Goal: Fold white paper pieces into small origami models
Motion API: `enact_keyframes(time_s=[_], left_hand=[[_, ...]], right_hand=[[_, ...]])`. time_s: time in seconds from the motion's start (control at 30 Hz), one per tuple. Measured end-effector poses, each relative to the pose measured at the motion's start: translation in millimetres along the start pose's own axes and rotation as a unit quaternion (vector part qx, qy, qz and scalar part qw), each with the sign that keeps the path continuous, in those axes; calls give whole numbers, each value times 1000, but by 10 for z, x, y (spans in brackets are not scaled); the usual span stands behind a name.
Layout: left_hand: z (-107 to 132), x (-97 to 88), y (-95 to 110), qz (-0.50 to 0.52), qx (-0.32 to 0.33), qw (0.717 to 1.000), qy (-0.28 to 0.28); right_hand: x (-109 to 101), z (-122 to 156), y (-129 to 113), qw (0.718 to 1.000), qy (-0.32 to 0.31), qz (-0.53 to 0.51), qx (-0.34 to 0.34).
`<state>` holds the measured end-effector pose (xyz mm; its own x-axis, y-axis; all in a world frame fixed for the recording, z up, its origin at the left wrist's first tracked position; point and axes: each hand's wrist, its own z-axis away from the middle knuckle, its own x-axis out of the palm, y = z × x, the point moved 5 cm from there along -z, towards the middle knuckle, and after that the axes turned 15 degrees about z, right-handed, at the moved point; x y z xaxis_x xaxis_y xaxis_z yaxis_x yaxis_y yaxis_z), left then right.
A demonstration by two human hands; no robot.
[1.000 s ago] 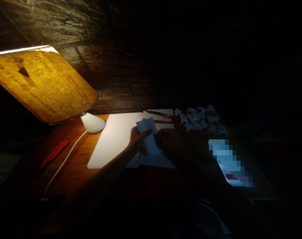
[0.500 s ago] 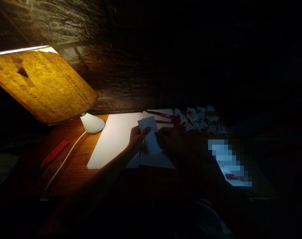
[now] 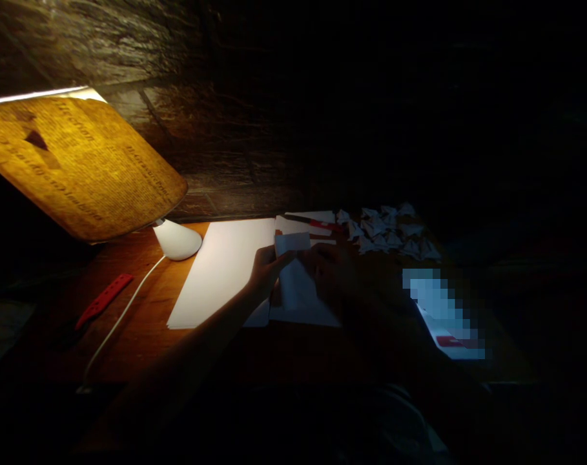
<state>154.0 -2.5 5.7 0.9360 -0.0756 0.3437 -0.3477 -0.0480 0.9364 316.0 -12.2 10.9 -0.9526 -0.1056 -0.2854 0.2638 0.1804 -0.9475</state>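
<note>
White and thin, the small paper (image 3: 293, 279) is hanging over the larger sheets (image 3: 225, 274) on the table (image 3: 164, 303); the left hand (image 3: 264, 268) is pinching its left side, the right hand (image 3: 326, 265) its right. Probably light, creasing easily, it is calling for gentle edge grips.

Lampshade (image 3: 90, 171) cut off at left, screen (image 3: 441, 310) pixelated, right hand (image 3: 330, 261) in shadow, grip hard to tell

Up and to the left of the left grip (image 3: 265, 268), the lampshade (image 3: 92, 177) bears dark print: one larger word (image 3: 75, 120) seems to end in "ection"; the smaller lines (image 3: 110, 169) are too blurred to read.
</note>
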Motion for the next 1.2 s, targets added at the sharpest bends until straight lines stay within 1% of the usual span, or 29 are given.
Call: enact_keyframes(time_s=[0.1, 0.2, 0.33, 0.5, 0.73, 0.87, 1.03, 1.13, 1.2], left_hand=[[33, 41, -48, -18, -27, 999, -33], [50, 59, -81, -24, -43, 998, -49], [45, 45, -92, -25, -48, 998, -43], [40, 49, -98, -20, -45, 997, -52], [38, 77, -90, -6, -65, 997, -43], [36, 80, -87, -9, -67, 997, -49], [46, 67, -105, -8, -78, 995, -55], [62, 114, -103, -28, -87, 992, -91], [79, 165, -119, -45, -103, 985, -132]], right_hand=[[-91, -21, -30, 998, 50, 13, -29], [-147, -26, -64, 996, 74, 47, -35], [-173, -12, -113, 994, 80, 64, -39], [-168, -10, -103, 996, 66, 49, -28], [-211, -5, -70, 995, 95, 28, 2], [-202, -25, -49, 997, 77, 10, -2], [-160, -70, 45, 998, 56, -10, 24], [-125, -47, 20, 997, 37, -57, 31], [-91, -14, -15, 996, 3, -83, 44]])
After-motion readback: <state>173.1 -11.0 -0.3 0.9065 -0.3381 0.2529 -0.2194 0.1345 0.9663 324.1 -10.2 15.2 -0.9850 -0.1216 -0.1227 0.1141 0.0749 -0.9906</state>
